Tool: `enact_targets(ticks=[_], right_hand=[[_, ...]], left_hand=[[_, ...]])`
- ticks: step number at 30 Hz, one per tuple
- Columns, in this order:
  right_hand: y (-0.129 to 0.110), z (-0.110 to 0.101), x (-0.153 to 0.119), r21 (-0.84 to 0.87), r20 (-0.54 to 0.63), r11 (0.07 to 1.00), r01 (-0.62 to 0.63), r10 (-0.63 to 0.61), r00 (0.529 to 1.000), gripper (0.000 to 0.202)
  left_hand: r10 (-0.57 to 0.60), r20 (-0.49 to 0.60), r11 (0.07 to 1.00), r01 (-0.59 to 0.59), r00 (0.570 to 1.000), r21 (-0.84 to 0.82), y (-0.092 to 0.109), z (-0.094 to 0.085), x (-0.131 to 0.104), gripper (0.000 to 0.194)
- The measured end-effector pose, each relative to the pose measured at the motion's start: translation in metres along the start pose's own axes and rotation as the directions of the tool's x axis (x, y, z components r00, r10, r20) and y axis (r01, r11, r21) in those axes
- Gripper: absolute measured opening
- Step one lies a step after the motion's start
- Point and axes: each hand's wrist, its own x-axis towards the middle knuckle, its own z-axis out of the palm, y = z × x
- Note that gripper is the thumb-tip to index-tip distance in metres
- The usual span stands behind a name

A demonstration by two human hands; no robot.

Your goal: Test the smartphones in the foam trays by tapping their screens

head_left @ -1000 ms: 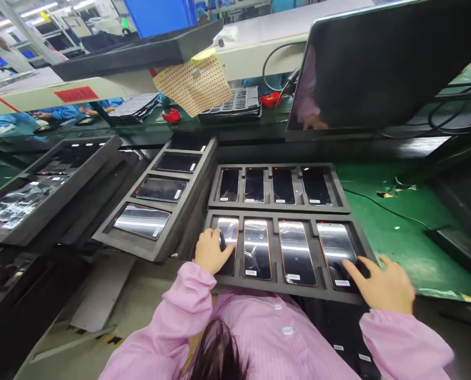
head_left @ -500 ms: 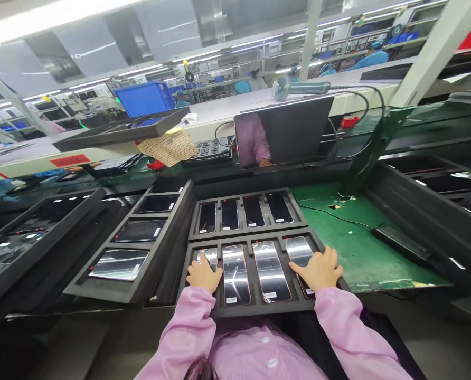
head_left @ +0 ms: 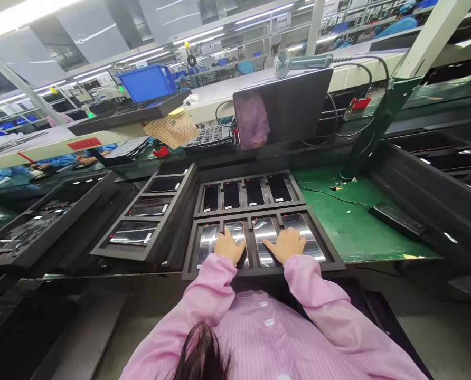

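A black foam tray [head_left: 334, 258] lies in front of me, with phone-like panels side by side in its slots. My left hand [head_left: 228, 246] rests over the second panel from the left [head_left: 241, 232], fingers apart. Over the third panel [head_left: 264, 227] and the divider to its right is my right hand [head_left: 286, 245], its thumb stretched out to the left. The outer panels, left [head_left: 207, 245] and right [head_left: 309, 240], lie mostly uncovered. Neither hand has lifted anything. Just behind, more dark panels [head_left: 254, 191] sit in a second row of slots.
Another foam tray [head_left: 140, 253] of panels stands at the left, beside a deeper box [head_left: 6, 258] of parts. A monitor [head_left: 286, 111] stands behind. On the green mat [head_left: 338, 232] at the right are a cable and a black adapter [head_left: 397, 221]. A co-worker's hands [head_left: 85, 158] show at the far left.
My left hand has moved right from the leftmost panel to the second. My right hand has moved left off the rightmost panel. The view has shifted, and the trays appear higher.
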Motion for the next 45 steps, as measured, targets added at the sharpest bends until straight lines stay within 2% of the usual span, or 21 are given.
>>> enact_targets(ticks=[3,7,15,20,22,25,27,29,31,33,35,37,38,40,43,45], right_hand=[[-0.016,0.002,-0.001,-0.019,0.046,1.0,-0.009,0.01,0.999,0.072],[-0.026,0.006,-0.001,-0.017,0.035,0.999,-0.033,0.034,0.999,0.079],[-0.031,0.01,0.001,0.032,0.002,0.998,-0.047,0.047,0.999,0.077],[-0.031,0.008,-0.001,0.039,0.0,0.998,-0.046,0.046,0.999,0.077],[-0.03,0.007,-0.005,0.035,0.015,0.999,-0.035,0.035,0.999,0.076],[-0.019,0.005,-0.014,0.046,0.014,0.998,0.03,-0.031,0.999,0.075],[-0.003,0.005,-0.023,0.105,-0.021,0.98,0.169,-0.168,0.986,0.07],[0.019,0.007,-0.033,0.194,-0.074,0.907,0.375,-0.367,0.927,0.06],[0.043,0.011,-0.045,0.252,-0.105,0.798,0.548,-0.54,0.835,0.047],[0.061,0.017,-0.054,0.26,-0.09,0.718,0.646,-0.648,0.756,0.043],[0.068,0.022,-0.057,0.243,-0.044,0.686,0.686,-0.698,0.714,0.043],[0.061,0.024,-0.051,0.217,0.004,0.703,0.678,-0.695,0.719,0.045],[0.053,0.024,-0.045,0.204,0.022,0.725,0.657,-0.675,0.738,0.046],[0.038,0.02,-0.027,0.177,0.036,0.79,0.587,-0.602,0.798,0.05],[0.032,0.009,-0.007,0.151,-0.018,0.869,0.47,-0.473,0.881,0.056],[0.048,0.002,-0.005,0.149,-0.087,0.88,0.45,-0.442,0.893,0.052]], left_hand=[[-0.066,0.048,0.998,0.066,0.997,0.005,0.018,0.008,0.007,0.085],[-0.124,0.062,0.991,0.121,0.99,0.05,0.029,0.008,0.02,0.089],[-0.087,0.122,0.995,0.079,0.989,0.068,0.035,0.003,0.022,0.076],[-0.074,0.082,0.997,0.072,0.994,0.017,0.03,0.001,0.017,0.08],[-0.064,0.096,0.997,0.068,0.993,-0.038,0.022,-0.005,0.011,0.085],[0.057,0.102,0.98,-0.036,0.993,-0.195,-0.005,-0.019,0.0,0.077],[0.151,-0.011,0.943,-0.148,0.988,-0.3,-0.034,-0.026,-0.01,0.058],[0.143,-0.111,0.915,-0.174,0.984,-0.364,-0.069,-0.028,-0.02,0.046],[0.096,-0.162,0.902,-0.154,0.982,-0.403,-0.104,-0.026,-0.031,0.038],[0.035,-0.207,0.912,-0.116,0.978,-0.394,-0.133,-0.021,-0.043,0.035],[-0.006,-0.254,0.921,-0.094,0.967,-0.378,-0.151,-0.017,-0.056,0.033],[-0.008,-0.285,0.927,-0.099,0.958,-0.362,-0.159,-0.015,-0.067,0.032],[0.016,-0.281,0.929,-0.118,0.96,-0.35,-0.16,-0.014,-0.069,0.033],[0.135,-0.215,0.929,-0.199,0.967,-0.311,-0.157,-0.015,-0.067,0.034],[0.344,-0.03,0.916,-0.343,0.938,-0.207,-0.145,-0.014,-0.044,0.034],[0.377,0.055,0.923,-0.371,0.924,-0.104,-0.135,-0.014,-0.02,0.036]])
